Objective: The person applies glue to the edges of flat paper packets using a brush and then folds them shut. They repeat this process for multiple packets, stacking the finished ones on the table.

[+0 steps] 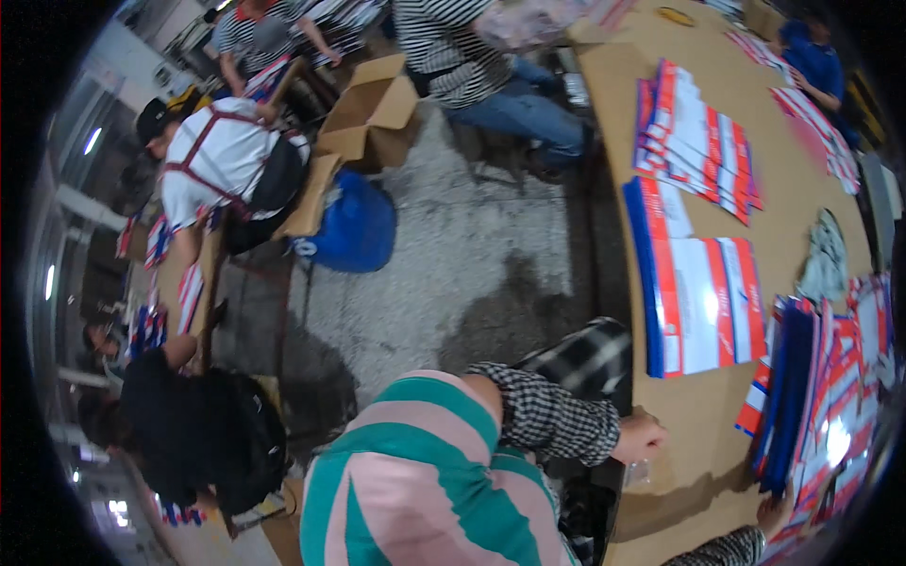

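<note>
My left hand (pixel 639 437) is closed at the near edge of the brown table, the checkered sleeve behind it. A small piece of clear plastic (pixel 638 474) shows just below its fingers; whether they grip it I cannot make out. My right hand (pixel 774 515) touches the lower edge of a pile of flat red, white and blue packages (pixel 823 415) at the right. Its fingers partly disappear against the pile. Beyond my left hand lies a neat stack of similar flat packages (pixel 696 302). A fanned-out group of them (pixel 698 141) lies farther off.
A crumpled grey-green cloth or bag (pixel 824 255) lies on the table (pixel 689 415). A blue barrel (pixel 349 224) and an open cardboard box (pixel 370 108) stand on the floor to the left. Several people work around, one in black (pixel 203 429) close on the left.
</note>
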Demonstrator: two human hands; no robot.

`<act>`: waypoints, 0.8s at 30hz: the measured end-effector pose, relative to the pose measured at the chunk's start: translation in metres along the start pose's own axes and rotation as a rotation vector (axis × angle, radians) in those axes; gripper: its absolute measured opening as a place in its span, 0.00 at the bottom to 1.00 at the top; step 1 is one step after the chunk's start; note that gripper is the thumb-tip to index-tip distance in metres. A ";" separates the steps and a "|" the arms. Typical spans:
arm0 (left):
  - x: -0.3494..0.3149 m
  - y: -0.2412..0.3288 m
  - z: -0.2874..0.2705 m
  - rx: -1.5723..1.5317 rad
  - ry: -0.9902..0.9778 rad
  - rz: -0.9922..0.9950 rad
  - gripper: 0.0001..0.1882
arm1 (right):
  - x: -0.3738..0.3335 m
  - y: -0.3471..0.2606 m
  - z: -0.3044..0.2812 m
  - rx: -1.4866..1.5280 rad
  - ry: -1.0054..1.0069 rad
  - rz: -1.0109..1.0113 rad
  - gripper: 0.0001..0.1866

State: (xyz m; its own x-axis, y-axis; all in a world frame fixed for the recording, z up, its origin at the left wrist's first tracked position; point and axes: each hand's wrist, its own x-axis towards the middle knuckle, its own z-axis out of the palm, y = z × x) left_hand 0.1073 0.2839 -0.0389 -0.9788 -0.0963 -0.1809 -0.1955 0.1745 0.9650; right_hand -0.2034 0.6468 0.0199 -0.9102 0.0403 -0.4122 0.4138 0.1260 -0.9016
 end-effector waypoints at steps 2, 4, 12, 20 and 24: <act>-0.003 -0.004 0.005 0.008 0.087 0.072 0.07 | -0.008 -0.026 0.020 -0.114 0.121 0.033 0.18; 0.000 -0.007 0.009 0.017 0.127 0.147 0.08 | 0.051 -0.015 -0.032 0.003 0.029 -0.131 0.17; 0.008 -0.001 0.012 0.056 0.180 0.139 0.06 | 0.058 -0.062 -0.030 0.202 0.055 0.093 0.21; 0.003 -0.015 0.013 0.085 0.132 0.133 0.06 | -0.001 -0.076 0.021 0.954 0.212 0.033 0.26; 0.011 -0.014 0.010 0.051 -0.034 0.103 0.07 | -0.187 -0.072 0.093 0.385 0.094 -0.427 0.25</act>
State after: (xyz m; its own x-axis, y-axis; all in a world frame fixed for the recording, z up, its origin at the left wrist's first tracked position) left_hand 0.0984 0.2899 -0.0565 -0.9952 -0.0420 -0.0882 -0.0956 0.2310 0.9682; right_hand -0.0618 0.5377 0.1501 -0.9880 0.1547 -0.0037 -0.0305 -0.2181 -0.9754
